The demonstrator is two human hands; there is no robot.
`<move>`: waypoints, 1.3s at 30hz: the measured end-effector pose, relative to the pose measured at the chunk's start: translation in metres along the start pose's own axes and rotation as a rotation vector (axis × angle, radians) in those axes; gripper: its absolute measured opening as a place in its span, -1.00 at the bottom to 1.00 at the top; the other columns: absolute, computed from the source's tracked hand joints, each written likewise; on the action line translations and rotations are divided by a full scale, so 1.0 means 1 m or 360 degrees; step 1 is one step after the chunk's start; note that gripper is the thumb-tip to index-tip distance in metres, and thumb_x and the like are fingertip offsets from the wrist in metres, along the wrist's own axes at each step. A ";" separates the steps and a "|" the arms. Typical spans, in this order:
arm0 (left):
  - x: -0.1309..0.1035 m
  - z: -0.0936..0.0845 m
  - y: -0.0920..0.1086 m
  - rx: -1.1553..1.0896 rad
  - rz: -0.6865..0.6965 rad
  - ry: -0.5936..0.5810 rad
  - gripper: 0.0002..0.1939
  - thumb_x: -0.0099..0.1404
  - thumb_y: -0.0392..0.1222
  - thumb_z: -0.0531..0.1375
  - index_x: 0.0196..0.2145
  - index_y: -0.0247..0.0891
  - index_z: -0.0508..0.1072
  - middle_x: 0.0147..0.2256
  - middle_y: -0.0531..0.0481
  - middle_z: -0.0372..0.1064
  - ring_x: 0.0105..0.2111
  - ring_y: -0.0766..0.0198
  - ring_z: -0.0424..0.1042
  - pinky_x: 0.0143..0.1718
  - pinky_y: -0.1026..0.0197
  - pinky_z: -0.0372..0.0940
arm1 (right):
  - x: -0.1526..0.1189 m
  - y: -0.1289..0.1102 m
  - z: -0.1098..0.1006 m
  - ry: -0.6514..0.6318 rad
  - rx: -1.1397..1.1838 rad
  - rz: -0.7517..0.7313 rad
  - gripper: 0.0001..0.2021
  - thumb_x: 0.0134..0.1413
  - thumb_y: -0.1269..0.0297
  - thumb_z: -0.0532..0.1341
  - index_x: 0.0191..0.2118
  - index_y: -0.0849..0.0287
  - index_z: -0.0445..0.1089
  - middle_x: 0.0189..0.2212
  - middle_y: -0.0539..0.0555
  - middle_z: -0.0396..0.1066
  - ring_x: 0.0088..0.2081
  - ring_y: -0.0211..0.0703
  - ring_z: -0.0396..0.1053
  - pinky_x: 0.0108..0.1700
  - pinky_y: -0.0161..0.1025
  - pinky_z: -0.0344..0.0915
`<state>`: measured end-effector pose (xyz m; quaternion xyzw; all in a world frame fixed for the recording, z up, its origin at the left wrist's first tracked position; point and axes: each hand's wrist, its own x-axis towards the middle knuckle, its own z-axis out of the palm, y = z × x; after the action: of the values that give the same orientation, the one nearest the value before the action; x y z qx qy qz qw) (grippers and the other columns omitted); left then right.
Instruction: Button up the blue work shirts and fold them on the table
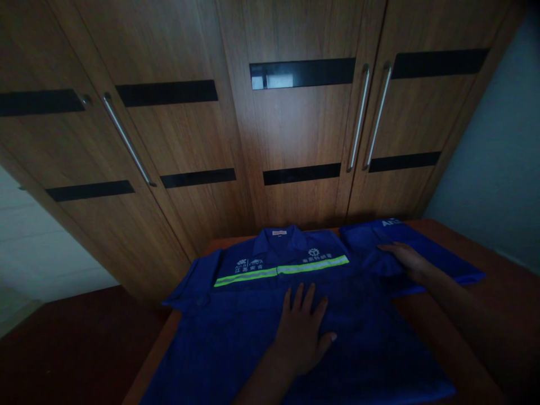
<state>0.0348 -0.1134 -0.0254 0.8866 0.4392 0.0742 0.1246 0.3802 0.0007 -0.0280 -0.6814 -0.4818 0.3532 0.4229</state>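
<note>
A dark blue work shirt (253,326) lies spread on a reddish-brown surface, collar toward the wardrobe. A yellow-green and silver reflective stripe crosses its chest, with white printing above. My left hand (301,332) rests flat on the shirt's front below the stripe, fingers spread. My right hand (403,259) is at the shirt's right-hand sleeve, fingers stretched out and its thumb side hard to see. Partly beneath that sleeve lies another blue piece of cloth (442,256) with white lettering at its far edge.
Behind the shirt stands a wooden wardrobe (295,129) with black inlaid strips and long metal handles (359,118). The reddish-brown tabletop (498,304) reaches toward a pale wall (489,152) at the right. A dark red floor (80,337) shows at the lower left. The light is dim.
</note>
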 end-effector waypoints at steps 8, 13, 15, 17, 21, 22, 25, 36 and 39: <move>0.001 0.001 -0.001 -0.0013 -0.0001 -0.0007 -0.30 0.29 0.31 -0.13 0.30 0.00 -0.02 0.35 -0.05 -0.26 0.32 -0.12 -0.31 0.25 -0.31 -0.33 | -0.018 -0.033 0.015 0.0068 -0.0310 -0.0448 -0.58 0.20 0.01 0.00 -0.09 0.19 0.42 -0.21 0.17 0.52 -0.15 0.06 0.46 -0.07 -0.07 0.38; 0.000 0.001 -0.001 0.0005 0.0011 0.0021 -0.30 0.30 0.29 -0.12 0.30 -0.02 -0.02 0.35 -0.05 -0.24 0.32 -0.11 -0.30 0.26 -0.30 -0.33 | -0.064 -0.042 0.056 -0.0170 -0.1025 -0.1334 -0.59 0.23 0.21 -0.02 0.15 0.09 0.28 0.18 0.07 0.23 0.23 -0.02 0.11 0.26 -0.03 0.03; 0.000 0.002 -0.001 0.0011 0.0014 0.0032 -0.30 0.30 0.29 -0.10 0.30 -0.02 -0.01 0.35 -0.04 -0.24 0.32 -0.11 -0.30 0.26 -0.30 -0.32 | -0.080 -0.025 0.074 -0.0307 -0.1275 -0.1442 -0.58 0.20 0.24 0.03 0.17 0.06 0.26 0.23 0.07 0.16 0.26 0.03 0.04 0.26 0.06 -0.01; 0.000 0.003 -0.001 0.0015 0.0012 0.0040 -0.31 0.29 0.28 -0.09 0.29 -0.02 -0.01 0.35 -0.03 -0.24 0.32 -0.10 -0.30 0.26 -0.29 -0.32 | -0.088 -0.006 0.086 -0.0359 -0.1393 -0.1432 -0.57 0.23 0.20 0.02 0.19 0.05 0.24 0.24 0.09 0.13 0.26 0.06 0.03 0.25 0.12 -0.01; 0.000 0.001 0.000 -0.0010 0.0015 0.0035 -0.31 0.29 0.26 -0.07 0.29 -0.03 0.01 0.35 -0.05 -0.24 0.32 -0.09 -0.30 0.26 -0.29 -0.33 | -0.090 0.012 0.089 -0.0435 -0.1429 -0.1379 -0.51 0.28 0.05 -0.06 0.27 0.01 0.09 0.28 0.09 0.06 0.29 0.02 -0.03 0.25 0.13 -0.04; 0.000 0.000 0.000 -0.0032 0.0019 0.0024 -0.32 0.29 0.26 -0.06 0.28 -0.04 0.03 0.35 -0.05 -0.24 0.32 -0.09 -0.30 0.26 -0.28 -0.32 | -0.089 0.012 0.087 -0.0457 -0.1432 -0.1371 -0.50 0.28 0.02 -0.07 0.28 0.01 0.07 0.28 0.09 0.04 0.30 0.01 -0.05 0.26 0.13 -0.05; 0.000 -0.010 -0.003 -0.0133 -0.0045 -0.0005 -0.34 0.27 0.21 0.03 0.25 -0.08 0.12 0.33 -0.08 -0.17 0.31 -0.06 -0.21 0.27 -0.20 -0.21 | -0.086 0.011 0.082 -0.0501 -0.1410 -0.1361 -0.49 0.28 0.00 -0.08 0.29 -0.01 0.04 0.30 0.08 0.01 0.30 0.00 -0.07 0.26 0.11 -0.07; -0.063 -0.109 -0.181 -0.0055 -0.1300 0.0705 -0.48 0.24 0.09 0.05 0.02 -0.32 0.37 0.13 -0.31 0.22 0.05 -0.14 0.32 0.02 -0.07 0.23 | -0.073 0.015 0.083 -0.0560 -0.1395 -0.1322 -0.45 0.25 -0.09 -0.09 0.27 -0.02 0.09 0.29 0.06 0.03 0.29 -0.01 -0.05 0.27 0.08 -0.10; -0.091 -0.120 -0.231 -0.0805 -0.1644 0.0851 -0.39 0.07 0.12 0.23 -0.03 -0.37 0.38 0.10 -0.41 0.25 -0.02 -0.22 0.37 -0.21 0.01 0.36 | -0.071 0.004 0.087 -0.0537 -0.1393 -0.1272 -0.45 0.24 -0.12 -0.09 0.21 0.03 0.21 0.23 0.11 0.15 0.25 0.02 0.06 0.24 0.09 -0.03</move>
<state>-0.2246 -0.0327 0.0219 0.4543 0.7952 0.3249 0.2360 0.2834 -0.0474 -0.0605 -0.4932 -0.8605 0.0398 0.1214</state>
